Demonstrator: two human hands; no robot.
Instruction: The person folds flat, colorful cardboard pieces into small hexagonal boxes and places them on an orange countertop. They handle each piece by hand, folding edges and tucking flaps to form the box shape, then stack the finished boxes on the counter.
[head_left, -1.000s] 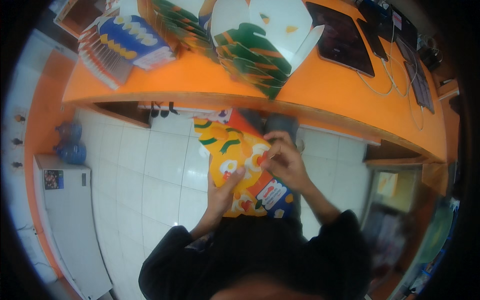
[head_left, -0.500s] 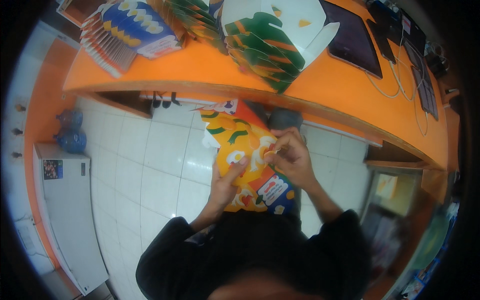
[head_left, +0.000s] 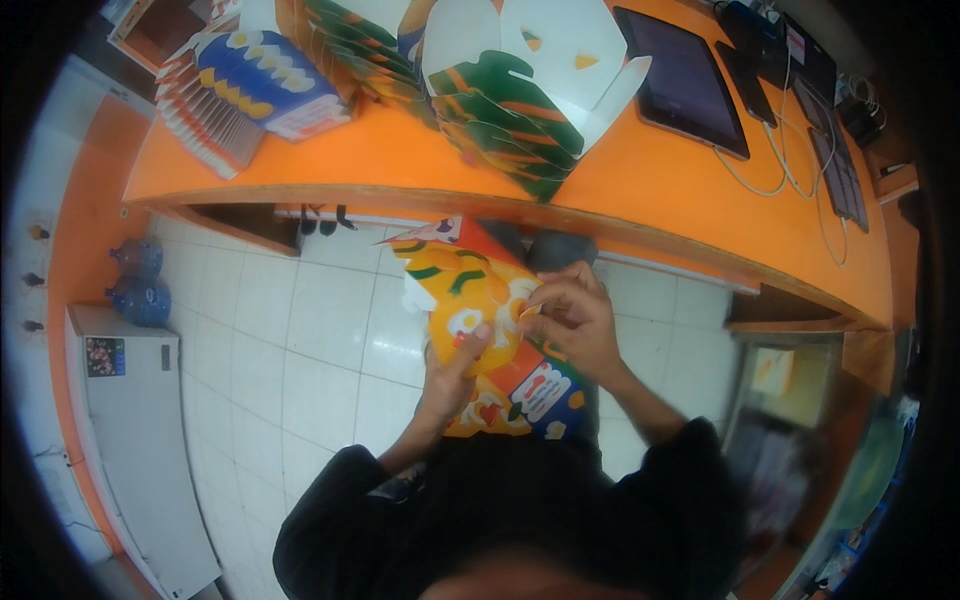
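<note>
A colourful printed cardboard food box (head_left: 470, 285), yellow with egg pictures and a blue and green lower part, lies over my lap, partly folded. My left hand (head_left: 452, 378) grips its left side, thumb pressed on the printed front and fingers hidden behind. With thumb and forefinger, my right hand (head_left: 575, 322) pinches a small tab at the box's right side, where a pale gap shows. Beyond them, on the orange table (head_left: 400, 160), lie a fanned stack of green printed cartons (head_left: 510, 125) and a row of blue and white printed cartons (head_left: 265, 80).
A tablet (head_left: 682, 85) and several phones with white cables lie on the table's right. Its front edge runs just beyond the box. A white fridge (head_left: 140, 440) and blue water bottles (head_left: 140, 300) stand at left. A shelf unit (head_left: 785, 400) stands at right.
The view has shifted a little, so the table appears lower and further left. Both hands keep their hold on the box, and my right fingers have moved slightly at the tab.
</note>
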